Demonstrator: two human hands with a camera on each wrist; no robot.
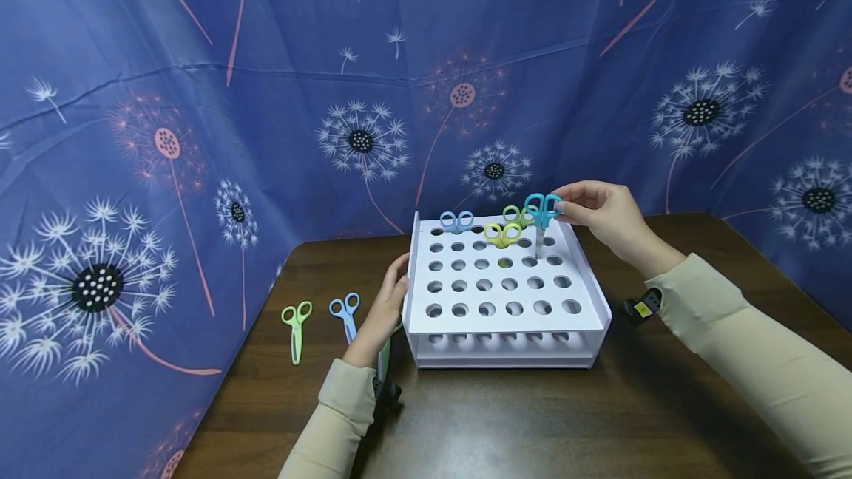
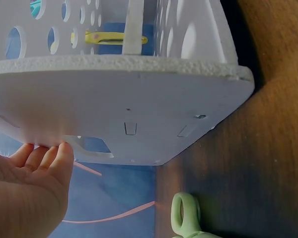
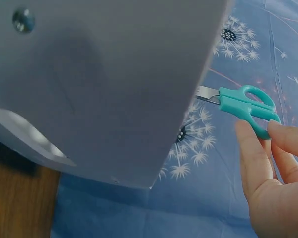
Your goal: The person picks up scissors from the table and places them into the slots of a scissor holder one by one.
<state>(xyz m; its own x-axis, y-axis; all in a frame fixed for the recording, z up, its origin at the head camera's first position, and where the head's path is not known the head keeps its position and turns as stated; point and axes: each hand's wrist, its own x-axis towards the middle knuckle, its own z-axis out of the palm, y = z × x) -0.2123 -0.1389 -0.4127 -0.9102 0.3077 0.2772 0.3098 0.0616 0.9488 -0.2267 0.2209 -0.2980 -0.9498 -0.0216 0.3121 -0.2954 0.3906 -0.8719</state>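
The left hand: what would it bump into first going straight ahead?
The left hand would probably meet the side of the white rack first; its fingertips seem to touch it.

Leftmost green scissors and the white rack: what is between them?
The head view shows blue scissors, the left hand and a partly hidden green object there.

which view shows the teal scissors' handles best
The right wrist view: the teal scissors' handles appear largest there, with the right hand pinching one loop. The head view shows them smaller, above the white rack. The left wrist view shows only a teal patch at its top edge, probably these handles.
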